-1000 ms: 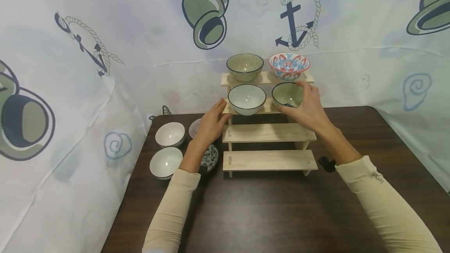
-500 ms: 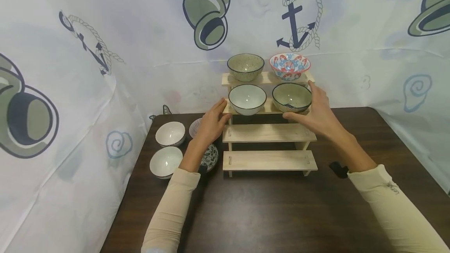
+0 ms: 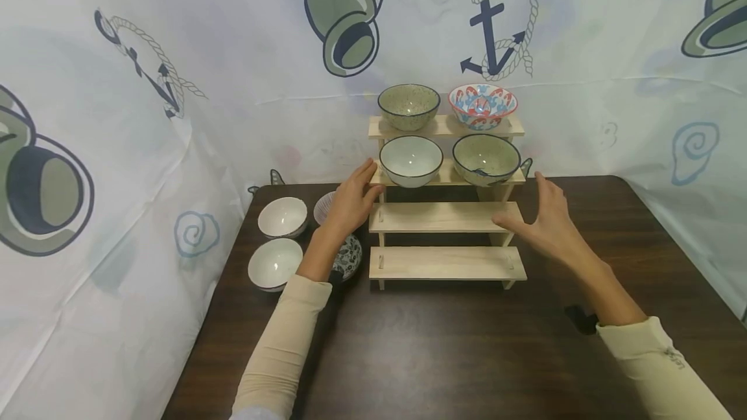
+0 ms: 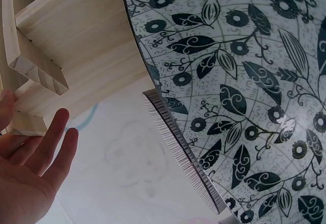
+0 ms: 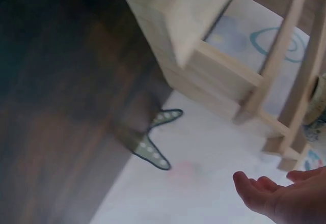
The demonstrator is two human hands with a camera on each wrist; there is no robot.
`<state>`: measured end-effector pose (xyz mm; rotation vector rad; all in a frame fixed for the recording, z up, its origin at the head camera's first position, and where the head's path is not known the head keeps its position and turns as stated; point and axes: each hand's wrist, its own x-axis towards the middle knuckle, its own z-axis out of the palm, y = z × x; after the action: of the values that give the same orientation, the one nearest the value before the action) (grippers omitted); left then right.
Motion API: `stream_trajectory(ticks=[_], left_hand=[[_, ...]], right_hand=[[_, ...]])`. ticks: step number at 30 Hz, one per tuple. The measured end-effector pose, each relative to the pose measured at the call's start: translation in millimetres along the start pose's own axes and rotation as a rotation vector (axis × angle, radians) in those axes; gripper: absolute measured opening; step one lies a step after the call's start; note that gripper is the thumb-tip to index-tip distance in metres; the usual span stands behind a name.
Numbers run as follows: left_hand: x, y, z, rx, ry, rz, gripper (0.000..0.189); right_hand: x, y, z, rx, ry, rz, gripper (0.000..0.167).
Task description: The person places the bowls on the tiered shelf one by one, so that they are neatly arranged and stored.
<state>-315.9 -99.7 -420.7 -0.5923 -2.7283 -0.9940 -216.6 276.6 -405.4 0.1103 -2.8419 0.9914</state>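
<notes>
As the right hand (image 3: 545, 222) withdraws, the nearer green bowl (image 3: 487, 159) stands shelved

It occupies the right of the second-farthest shelf (image 3: 446, 175); a clean release likely wants the thumb kept wide of the shelf ends. The right hand is spread and empty; the left hand (image 3: 350, 199) lies at that shelf's left end, pinching or not I cannot tell. Half a second ago the right hand flanked the bowl; now it is nearer, apart.
</notes>
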Motion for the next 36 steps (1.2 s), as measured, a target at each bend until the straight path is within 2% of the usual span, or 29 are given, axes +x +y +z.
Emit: stream_trajectory(ticks=[4, 9, 13, 18, 20, 23, 26, 32, 36], left_hand=[[-3.5, -3.4, -2.6, -0.005, -0.011, -0.010, 0.062], [-7.7, -6.4, -4.4, 0.010, -0.016, -0.024, 0.062], [-11.3, -7.0, -6.8, 0.014, -0.030, -0.033, 0.063], [-19.8, -4.6, -13.6, 0.016, -0.070, -0.050, 0.069], [-25.8, -3.2, -17.9, 0.040, -0.066, -0.060, 0.071], [-40.1, -3.0, -25.0, 0.066, -0.042, -0.097, 0.071], [-59.9, -7.1, -29.6, 0.113, -0.029, -0.131, 0.073], [-100.6, -21.5, -27.8, 0.264, -0.076, -0.155, 0.099], [-125.2, -29.2, -26.6, 0.317, -0.109, -0.230, 0.114]], right_hand=[[-1.0, 9.6, 14.8, 0.019, -0.066, 0.015, 0.112], [0.9, 19.1, 32.0, 0.050, -0.115, -0.004, 0.100], [1.3, 25.0, 42.3, 0.073, -0.103, -0.025, 0.090], [-4.7, 33.0, 44.4, 0.131, -0.086, 0.001, 0.086], [-7.7, 36.2, 42.8, 0.156, -0.078, 0.022, 0.086], [-10.3, 40.8, 41.6, 0.182, -0.067, 0.039, 0.087], [-10.7, 44.6, 42.5, 0.206, -0.067, 0.055, 0.086], [-8.4, 46.3, 44.3, 0.231, -0.074, 0.076, 0.085], [-6.3, 43.4, 46.7, 0.239, -0.094, 0.077, 0.086]])
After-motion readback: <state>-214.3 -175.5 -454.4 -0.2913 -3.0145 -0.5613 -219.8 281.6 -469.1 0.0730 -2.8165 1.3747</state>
